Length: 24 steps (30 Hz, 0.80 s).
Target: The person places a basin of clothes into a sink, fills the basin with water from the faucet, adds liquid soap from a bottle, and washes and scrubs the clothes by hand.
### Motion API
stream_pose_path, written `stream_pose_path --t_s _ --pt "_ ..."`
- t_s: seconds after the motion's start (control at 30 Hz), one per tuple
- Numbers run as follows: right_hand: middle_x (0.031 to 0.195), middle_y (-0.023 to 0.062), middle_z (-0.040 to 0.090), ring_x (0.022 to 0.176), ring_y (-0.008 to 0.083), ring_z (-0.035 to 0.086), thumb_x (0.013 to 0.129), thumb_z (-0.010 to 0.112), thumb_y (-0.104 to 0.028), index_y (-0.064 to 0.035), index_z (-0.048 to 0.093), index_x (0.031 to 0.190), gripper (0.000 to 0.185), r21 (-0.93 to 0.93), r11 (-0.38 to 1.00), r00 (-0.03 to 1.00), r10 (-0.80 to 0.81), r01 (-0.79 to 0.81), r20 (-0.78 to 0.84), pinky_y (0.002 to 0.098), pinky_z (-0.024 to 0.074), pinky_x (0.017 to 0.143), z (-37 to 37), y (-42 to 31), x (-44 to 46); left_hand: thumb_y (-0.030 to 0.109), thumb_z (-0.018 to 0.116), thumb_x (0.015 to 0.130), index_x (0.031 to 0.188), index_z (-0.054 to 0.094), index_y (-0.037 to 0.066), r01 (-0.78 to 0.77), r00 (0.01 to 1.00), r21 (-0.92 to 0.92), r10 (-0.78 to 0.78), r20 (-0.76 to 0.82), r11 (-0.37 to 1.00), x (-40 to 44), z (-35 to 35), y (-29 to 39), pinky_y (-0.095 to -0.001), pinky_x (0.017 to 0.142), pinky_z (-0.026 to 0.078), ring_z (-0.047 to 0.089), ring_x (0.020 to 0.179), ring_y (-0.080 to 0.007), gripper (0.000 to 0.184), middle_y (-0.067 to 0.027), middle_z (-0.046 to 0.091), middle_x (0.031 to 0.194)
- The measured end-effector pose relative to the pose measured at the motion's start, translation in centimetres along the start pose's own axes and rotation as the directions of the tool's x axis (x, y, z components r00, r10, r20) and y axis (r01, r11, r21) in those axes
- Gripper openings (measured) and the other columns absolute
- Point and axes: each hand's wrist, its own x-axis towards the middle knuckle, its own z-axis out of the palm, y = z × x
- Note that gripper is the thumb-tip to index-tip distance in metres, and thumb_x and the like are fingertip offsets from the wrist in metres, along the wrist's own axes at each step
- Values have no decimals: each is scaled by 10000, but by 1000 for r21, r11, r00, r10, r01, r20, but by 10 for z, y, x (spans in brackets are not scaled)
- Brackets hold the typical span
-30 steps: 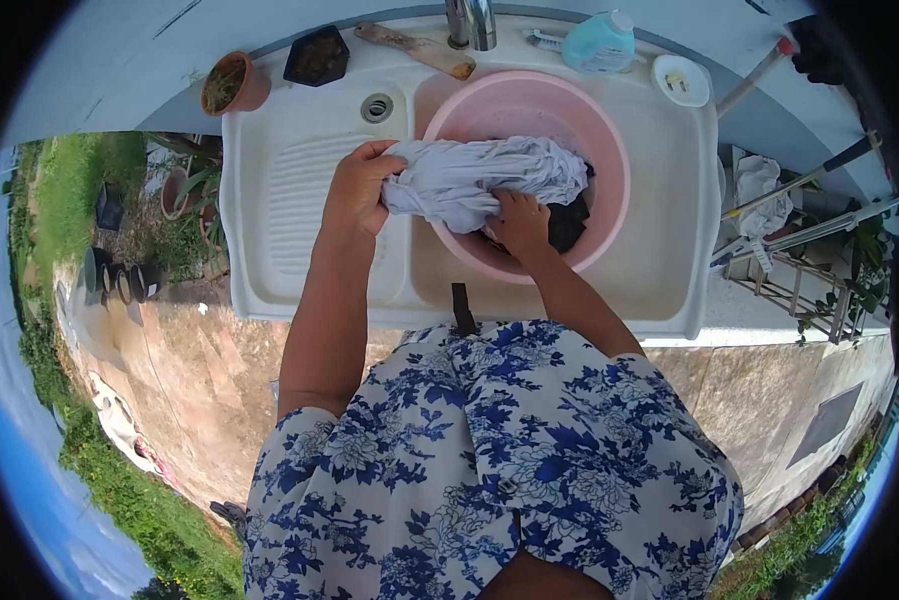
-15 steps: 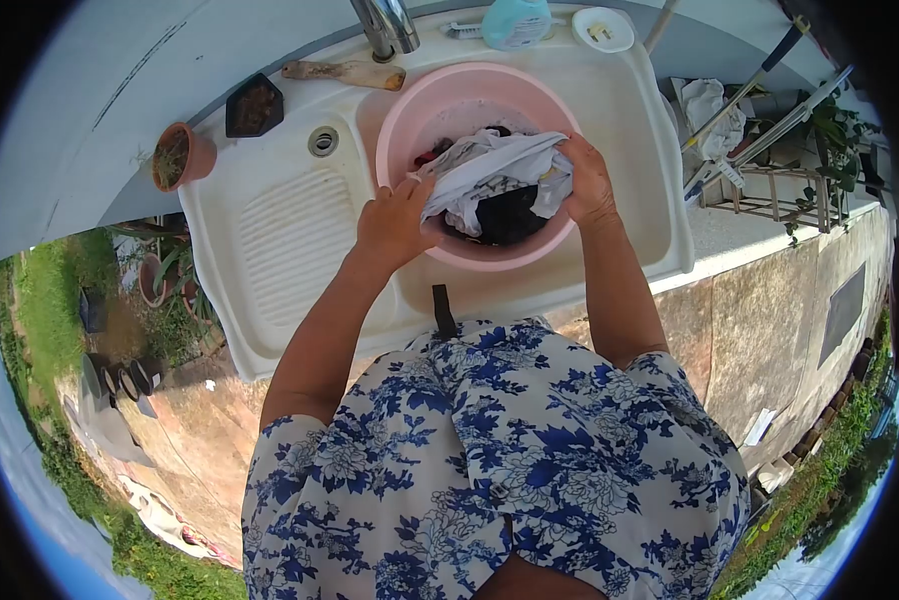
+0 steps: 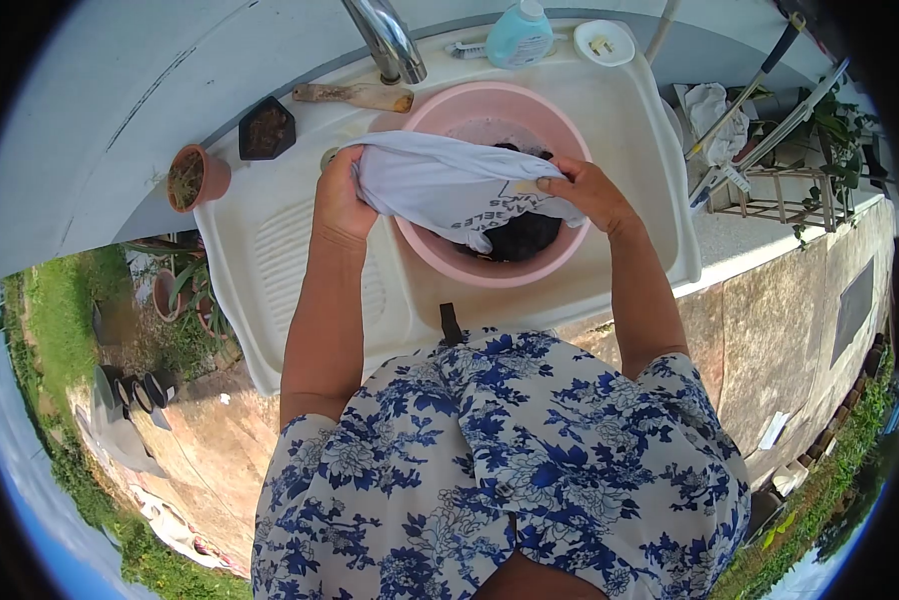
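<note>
A light grey-white garment (image 3: 440, 185) with dark printed letters is stretched between my two hands over a pink basin (image 3: 450, 262). My left hand (image 3: 345, 195) grips its left end, beyond the basin's left rim. At the basin's right side, my right hand (image 3: 588, 192) pinches the other end. Part of the cloth hangs down into the basin. Dark wet cloth (image 3: 525, 238) lies inside, with suds (image 3: 495, 132) behind it. The garment hides part of the basin's left rim.
The basin stands in a white sink (image 3: 650, 225) with a ribbed board at left. Along the back are a faucet (image 3: 388, 45), a wooden paddle (image 3: 355, 96), a blue bottle (image 3: 520, 38), a brush (image 3: 465, 49), a white dish (image 3: 604, 44) and two plant pots (image 3: 198, 180) (image 3: 267, 130).
The garment, bunched a second ago, is now spread wider and its print shows. My left hand has moved left and up from its place half a second ago. The camera view has shifted.
</note>
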Motion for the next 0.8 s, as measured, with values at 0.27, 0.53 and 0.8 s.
stream_pose_path --t_s 0.27,0.53,0.8 --pt "994 88 625 996 225 568 877 554 -271 -41 591 987 258 953 -226 977 -12 204 -212 377 426 924 43 15 45 152 503 808 1086 577 5 1 1000 239 0 -4 971 25 35 -72 -365 778 500 610 888 -262 323 -163 601 1027" --pt "795 38 585 727 214 577 888 479 -429 -137 553 829 307 945 -326 998 -57 -39 22 368 490 662 94 14 43 267 599 760 732 582 89 -620 635 680 258 728 -392 -8 93 -150 -379 535 491 591 608 -324 181 -113 596 680" --pt "897 76 614 832 221 612 917 416 -285 -109 574 995 249 967 -237 994 34 -91 102 392 517 752 88 8 69 312 640 705 633 539 72 -349 662 879 578 477 -325 37 80 -151 -382 495 474 584 546 -289 270 -96 562 628"
